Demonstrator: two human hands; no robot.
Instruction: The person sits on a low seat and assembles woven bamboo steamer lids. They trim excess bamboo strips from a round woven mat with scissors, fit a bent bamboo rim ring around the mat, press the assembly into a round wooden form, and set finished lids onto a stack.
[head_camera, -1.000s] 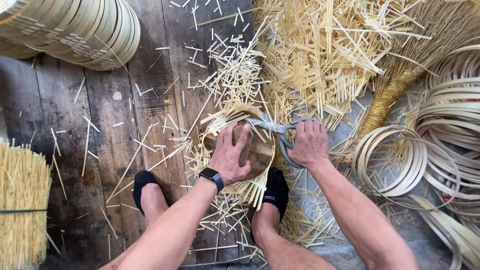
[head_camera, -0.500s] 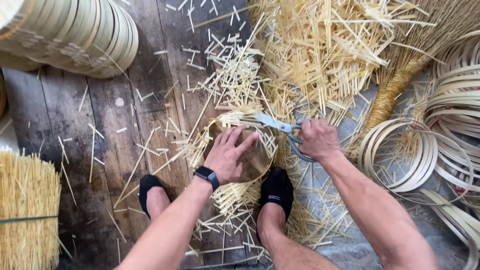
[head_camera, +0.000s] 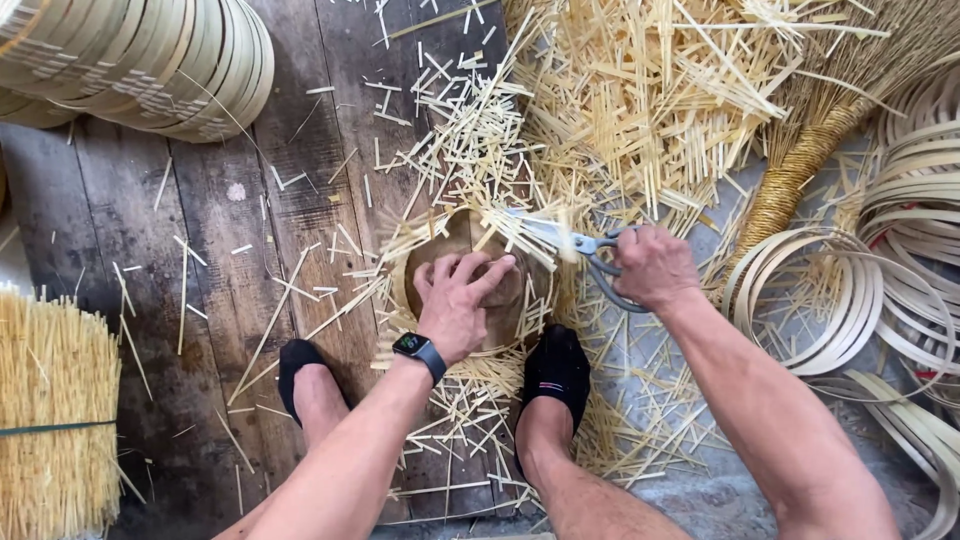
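While left hand (head_camera: 458, 300) presses basket (head_camera: 470, 285), scissors (head_camera: 580, 250) trim beside.

Your left hand (head_camera: 458, 300) is lying flat on the round woven piece (head_camera: 470, 275), which is sitting on the plank floor (head_camera: 215, 260) just ahead of your two feet. Your right hand (head_camera: 652, 265) is staying to the right of that piece, holding the scissors (head_camera: 585, 250), whose blades are reaching left over its far right edge, among the sticking-out strips. Behind and to the right, a heap of cut strips (head_camera: 640, 110) is lying across the floor. A broom (head_camera: 800, 160) is lying at the far right of the heap, with coiled hoops (head_camera: 850, 300) spreading beside it, possibly overlapping its handle. A stack of rims (head_camera: 150, 60) is sitting far left, behind; a bundle of sticks (head_camera: 50, 410) is standing near left.
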